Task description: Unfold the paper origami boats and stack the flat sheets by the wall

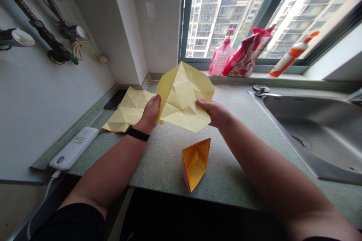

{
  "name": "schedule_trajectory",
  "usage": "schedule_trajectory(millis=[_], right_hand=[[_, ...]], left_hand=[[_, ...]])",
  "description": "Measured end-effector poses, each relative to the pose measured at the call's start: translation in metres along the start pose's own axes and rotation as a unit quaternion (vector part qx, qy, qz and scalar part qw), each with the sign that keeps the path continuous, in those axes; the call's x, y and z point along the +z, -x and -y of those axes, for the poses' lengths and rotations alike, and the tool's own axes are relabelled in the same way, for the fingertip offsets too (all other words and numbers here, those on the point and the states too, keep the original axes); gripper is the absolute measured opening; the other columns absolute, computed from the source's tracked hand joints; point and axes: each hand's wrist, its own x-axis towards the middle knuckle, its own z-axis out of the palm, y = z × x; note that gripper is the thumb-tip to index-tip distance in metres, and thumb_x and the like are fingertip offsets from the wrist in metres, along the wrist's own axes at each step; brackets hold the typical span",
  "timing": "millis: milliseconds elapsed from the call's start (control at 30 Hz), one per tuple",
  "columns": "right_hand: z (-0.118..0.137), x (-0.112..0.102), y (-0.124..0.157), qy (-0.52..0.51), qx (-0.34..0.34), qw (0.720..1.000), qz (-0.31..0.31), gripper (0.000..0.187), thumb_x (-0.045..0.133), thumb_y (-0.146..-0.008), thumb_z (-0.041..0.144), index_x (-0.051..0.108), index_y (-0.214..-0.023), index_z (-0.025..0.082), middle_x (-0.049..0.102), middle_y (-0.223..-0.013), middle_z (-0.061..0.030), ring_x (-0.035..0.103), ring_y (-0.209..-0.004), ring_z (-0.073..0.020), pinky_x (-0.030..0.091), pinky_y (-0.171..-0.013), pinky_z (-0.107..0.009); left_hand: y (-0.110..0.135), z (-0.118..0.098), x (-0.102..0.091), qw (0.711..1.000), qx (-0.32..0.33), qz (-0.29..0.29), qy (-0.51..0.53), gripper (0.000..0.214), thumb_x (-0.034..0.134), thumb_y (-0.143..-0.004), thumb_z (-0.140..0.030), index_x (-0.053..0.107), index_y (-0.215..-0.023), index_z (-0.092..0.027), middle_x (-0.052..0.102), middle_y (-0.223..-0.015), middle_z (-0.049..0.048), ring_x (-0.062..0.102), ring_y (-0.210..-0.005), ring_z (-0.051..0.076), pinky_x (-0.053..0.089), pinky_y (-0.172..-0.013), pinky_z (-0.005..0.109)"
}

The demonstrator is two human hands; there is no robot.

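A creased yellow paper sheet [183, 96] is held up above the counter between both hands. My left hand [151, 113], with a black band on the wrist, pinches its left edge. My right hand [215, 113] grips its right edge. A second creased yellow sheet [127, 111] lies flat on the speckled counter [164, 158] behind my left hand. A folded orange paper boat [195, 162] sits near the counter's front edge, below the held sheet.
A steel sink [316, 128] fills the right side. On the window sill stand a pink pump bottle [222, 58], a red pouch [249, 54] and an orange bottle [291, 55]. A white power bank [74, 148] and a dark phone [114, 99] lie at the left wall.
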Motion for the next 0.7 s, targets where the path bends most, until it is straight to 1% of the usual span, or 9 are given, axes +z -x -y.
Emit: schedule_trajectory(millis=[100, 167, 300, 367, 433, 533, 600, 633, 700], right_hand=[[0.018, -0.021, 0.003, 0.032, -0.035, 0.998, -0.037, 0.037, 0.087, -0.084, 0.044, 0.08, -0.111, 0.021, 0.086, -0.111, -0.0141, 0.081, -0.115, -0.0367, 0.067, -0.104, -0.055], [0.03, -0.042, 0.005, 0.077, -0.064, 0.993, -0.066, 0.042, 0.094, -0.079, 0.046, 0.083, -0.11, 0.021, 0.086, -0.112, -0.0134, 0.081, -0.11, -0.0355, 0.066, -0.104, -0.055], [0.048, -0.087, 0.009, 0.198, -0.112, 0.965, -0.131, 0.041, 0.099, -0.071, 0.047, 0.087, -0.1, 0.02, 0.085, -0.107, -0.011, 0.08, -0.106, -0.0318, 0.062, -0.108, -0.055], [0.053, -0.104, 0.011, 0.248, -0.152, 0.942, -0.165, 0.034, 0.098, -0.069, 0.042, 0.088, -0.095, 0.022, 0.084, -0.113, -0.0104, 0.078, -0.111, -0.031, 0.059, -0.112, -0.055], [0.057, -0.119, 0.014, 0.292, -0.173, 0.924, -0.177, 0.027, 0.095, -0.068, 0.033, 0.089, -0.093, 0.025, 0.08, -0.128, -0.01, 0.075, -0.119, -0.0315, 0.056, -0.115, -0.056], [0.058, -0.141, 0.023, 0.361, -0.149, 0.903, -0.179, 0.026, 0.085, -0.067, 0.022, 0.09, -0.092, 0.028, 0.073, -0.145, -0.0086, 0.07, -0.13, -0.0338, 0.052, -0.119, -0.059], [0.057, -0.158, 0.027, 0.396, -0.126, 0.882, -0.22, 0.025, 0.077, -0.07, 0.021, 0.09, -0.091, 0.027, 0.075, -0.144, -0.0094, 0.069, -0.131, -0.0334, 0.047, -0.122, -0.061], [0.056, -0.165, 0.028, 0.407, -0.123, 0.868, -0.258, 0.025, 0.072, -0.072, 0.022, 0.089, -0.09, 0.025, 0.078, -0.138, -0.0105, 0.07, -0.129, -0.0327, 0.047, -0.122, -0.062], [0.055, -0.172, 0.027, 0.428, -0.144, 0.825, -0.34, 0.027, 0.063, -0.078, 0.023, 0.088, -0.09, 0.023, 0.083, -0.123, -0.012, 0.074, -0.122, -0.0322, 0.051, -0.116, -0.06]], left_hand=[[-0.009, 0.001, -0.006, 0.998, 0.014, -0.064, 0.018, 0.037, 0.066, -0.103, -0.057, 0.059, -0.091, -0.023, 0.069, -0.09, 0.0023, 0.067, -0.082, 0.017, 0.057, -0.074, 0.029], [-0.01, -0.001, -0.009, 0.994, 0.052, -0.096, -0.007, 0.033, 0.065, -0.104, -0.053, 0.056, -0.091, -0.024, 0.064, -0.087, -0.0002, 0.062, -0.08, 0.015, 0.053, -0.072, 0.025], [-0.008, -0.007, -0.012, 0.984, 0.14, -0.087, -0.074, 0.027, 0.065, -0.105, -0.046, 0.059, -0.093, -0.023, 0.064, -0.087, 0.0, 0.061, -0.083, 0.016, 0.051, -0.079, 0.025], [-0.006, -0.009, -0.012, 0.975, 0.18, -0.062, -0.118, 0.027, 0.063, -0.106, -0.047, 0.063, -0.094, -0.023, 0.067, -0.089, 0.0014, 0.064, -0.088, 0.018, 0.052, -0.084, 0.027], [-0.004, -0.009, -0.011, 0.959, 0.225, -0.033, -0.172, 0.026, 0.061, -0.107, -0.047, 0.067, -0.097, -0.023, 0.073, -0.098, 0.0042, 0.068, -0.099, 0.021, 0.053, -0.094, 0.031], [-0.001, -0.01, -0.01, 0.916, 0.297, 0.035, -0.267, 0.02, 0.061, -0.107, -0.039, 0.072, -0.1, -0.025, 0.078, -0.118, 0.0081, 0.069, -0.119, 0.026, 0.05, -0.114, 0.041], [0.001, -0.01, -0.009, 0.884, 0.321, 0.098, -0.326, 0.016, 0.062, -0.104, -0.03, 0.075, -0.098, -0.025, 0.08, -0.123, 0.0084, 0.069, -0.123, 0.028, 0.046, -0.12, 0.047], [0.002, -0.01, -0.009, 0.869, 0.322, 0.132, -0.353, 0.016, 0.062, -0.102, -0.025, 0.077, -0.096, -0.025, 0.081, -0.123, 0.0082, 0.07, -0.122, 0.028, 0.046, -0.12, 0.048], [0.003, -0.008, -0.007, 0.841, 0.309, 0.194, -0.399, 0.021, 0.062, -0.097, -0.017, 0.08, -0.092, -0.026, 0.082, -0.121, 0.0073, 0.071, -0.118, 0.028, 0.047, -0.117, 0.05]])
